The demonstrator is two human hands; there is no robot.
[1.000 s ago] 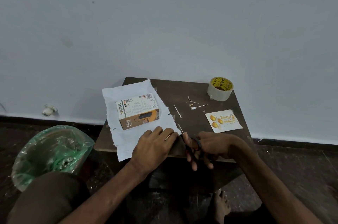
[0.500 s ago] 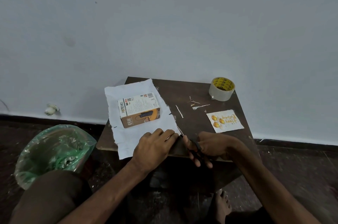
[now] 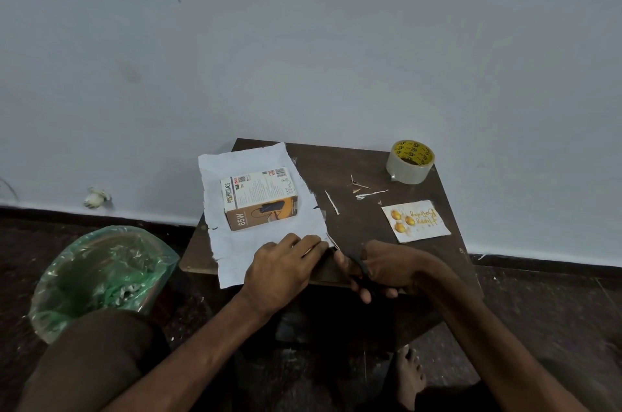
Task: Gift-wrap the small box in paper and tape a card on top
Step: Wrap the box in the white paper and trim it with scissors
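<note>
A small white and brown box [image 3: 259,197] lies on a sheet of white paper [image 3: 232,245] at the left of a dark wooden table [image 3: 363,219]. My left hand [image 3: 282,268] lies flat, pressing down the paper's near right corner. Just right of it, at the table's front edge, my right hand [image 3: 387,268] grips dark scissors [image 3: 356,272], whose blades point at the paper's right edge. A greeting card [image 3: 415,220] with yellow printing lies at the right. A roll of clear tape [image 3: 409,161] stands at the far right corner.
Thin paper scraps [image 3: 367,193] are scattered on the table's middle. A bin lined with a green plastic bag [image 3: 101,273] stands on the floor at the left. A pale wall rises right behind the table. My knees and a bare foot [image 3: 409,378] are below.
Both hands stay at the paper's near right corner; the right hand with the scissors has shifted only slightly.
</note>
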